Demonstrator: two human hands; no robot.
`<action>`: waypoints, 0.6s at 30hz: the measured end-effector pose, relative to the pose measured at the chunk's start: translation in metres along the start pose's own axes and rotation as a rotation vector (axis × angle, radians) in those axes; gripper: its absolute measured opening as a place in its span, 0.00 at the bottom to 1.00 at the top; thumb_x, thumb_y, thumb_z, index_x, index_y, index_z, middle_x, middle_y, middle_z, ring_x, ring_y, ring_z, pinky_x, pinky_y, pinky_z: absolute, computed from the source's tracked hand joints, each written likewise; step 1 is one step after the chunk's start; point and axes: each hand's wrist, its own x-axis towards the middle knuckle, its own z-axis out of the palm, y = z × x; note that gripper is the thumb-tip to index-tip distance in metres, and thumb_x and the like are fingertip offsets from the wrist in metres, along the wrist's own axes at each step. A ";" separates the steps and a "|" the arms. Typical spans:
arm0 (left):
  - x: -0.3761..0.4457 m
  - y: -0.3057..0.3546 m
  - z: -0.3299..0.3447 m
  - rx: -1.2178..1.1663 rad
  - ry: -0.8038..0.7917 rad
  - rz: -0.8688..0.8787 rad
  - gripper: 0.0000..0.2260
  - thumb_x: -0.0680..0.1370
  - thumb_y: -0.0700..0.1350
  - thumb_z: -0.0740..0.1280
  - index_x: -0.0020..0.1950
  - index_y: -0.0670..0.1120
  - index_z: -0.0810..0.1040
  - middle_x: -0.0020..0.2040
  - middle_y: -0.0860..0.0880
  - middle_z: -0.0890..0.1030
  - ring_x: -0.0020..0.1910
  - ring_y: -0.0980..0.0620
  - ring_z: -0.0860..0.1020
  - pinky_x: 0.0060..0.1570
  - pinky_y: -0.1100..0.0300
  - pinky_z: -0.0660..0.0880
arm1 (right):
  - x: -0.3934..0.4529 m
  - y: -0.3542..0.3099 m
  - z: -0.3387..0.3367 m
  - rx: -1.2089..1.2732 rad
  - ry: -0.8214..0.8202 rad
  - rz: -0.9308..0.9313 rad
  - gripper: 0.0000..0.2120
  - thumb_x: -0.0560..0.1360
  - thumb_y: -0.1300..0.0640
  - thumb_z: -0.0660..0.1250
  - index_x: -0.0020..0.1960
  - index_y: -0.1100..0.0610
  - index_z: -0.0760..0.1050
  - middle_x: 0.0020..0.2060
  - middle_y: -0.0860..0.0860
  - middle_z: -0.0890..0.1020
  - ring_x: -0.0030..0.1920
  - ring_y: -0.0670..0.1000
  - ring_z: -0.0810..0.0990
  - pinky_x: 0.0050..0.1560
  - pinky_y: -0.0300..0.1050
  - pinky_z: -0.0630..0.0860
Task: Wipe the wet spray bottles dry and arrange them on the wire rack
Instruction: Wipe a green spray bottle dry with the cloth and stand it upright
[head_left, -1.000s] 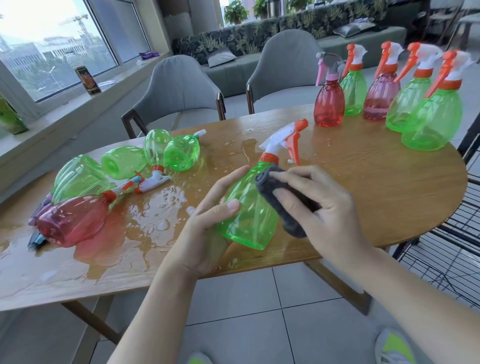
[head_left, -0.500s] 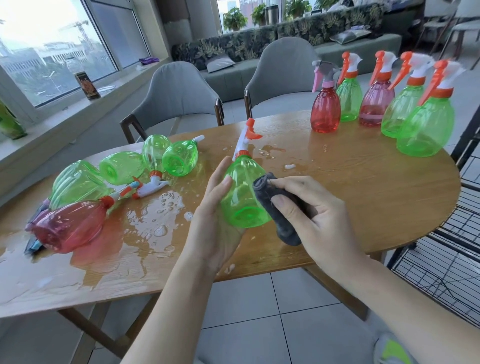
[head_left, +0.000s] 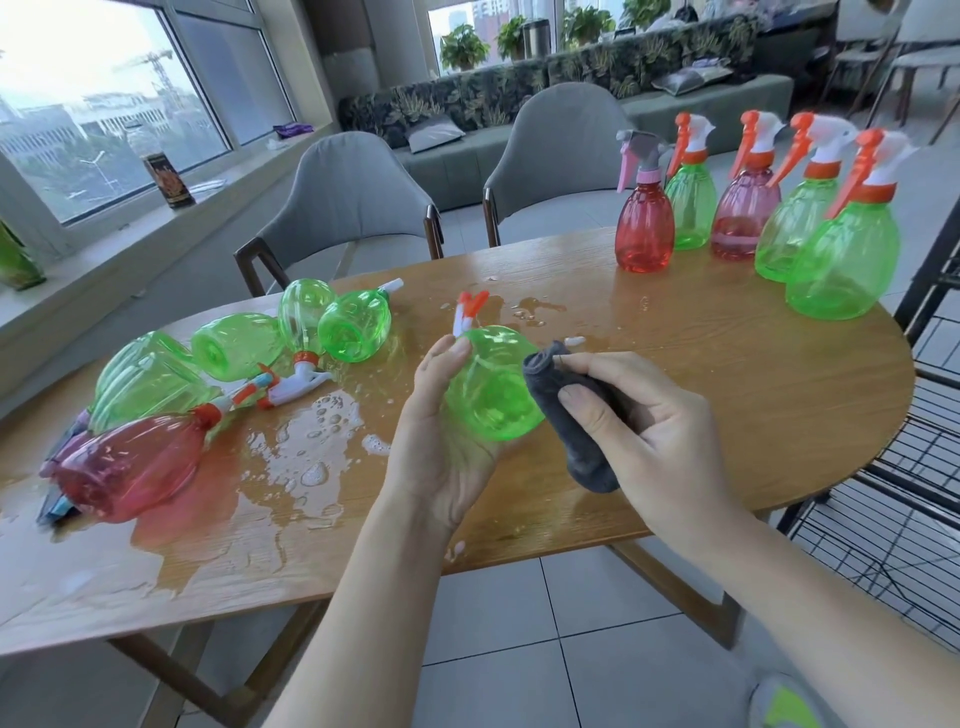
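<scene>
Left hand (head_left: 441, 441) cups a green spray bottle (head_left: 491, 387) above the table's near edge, fingers curled round its side, base toward the camera, nozzle pointing away. Right hand (head_left: 644, 431) grips a dark grey cloth (head_left: 571, 415), its bunched end touching the bottle's right side. Wooden table (head_left: 675, 415) beneath, pooled water (head_left: 311, 447) left of centre. Further left, a heap of lying green and pink bottles (head_left: 223, 374). Far right, five upright bottles (head_left: 753, 218) in a row. Wire rack (head_left: 914, 493) at right edge.
</scene>
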 end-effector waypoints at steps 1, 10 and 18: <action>0.002 0.000 0.001 -0.012 0.030 0.018 0.44 0.74 0.50 0.81 0.82 0.39 0.61 0.80 0.32 0.67 0.74 0.31 0.74 0.63 0.36 0.78 | -0.001 0.002 0.000 -0.062 -0.005 -0.042 0.11 0.79 0.59 0.70 0.60 0.51 0.83 0.55 0.45 0.84 0.59 0.51 0.83 0.59 0.42 0.77; 0.000 -0.009 0.008 -0.032 0.143 0.109 0.22 0.73 0.46 0.79 0.64 0.53 0.75 0.59 0.42 0.79 0.42 0.43 0.83 0.38 0.51 0.81 | -0.002 0.018 0.007 -0.513 -0.026 -0.494 0.09 0.79 0.62 0.74 0.59 0.61 0.85 0.50 0.57 0.82 0.45 0.51 0.80 0.49 0.41 0.78; -0.004 -0.019 0.010 0.034 0.058 0.156 0.21 0.77 0.45 0.74 0.67 0.50 0.72 0.55 0.42 0.84 0.54 0.40 0.83 0.52 0.44 0.80 | 0.016 0.015 0.012 -0.530 0.125 -0.494 0.09 0.79 0.64 0.73 0.59 0.63 0.84 0.49 0.59 0.82 0.49 0.52 0.82 0.54 0.41 0.79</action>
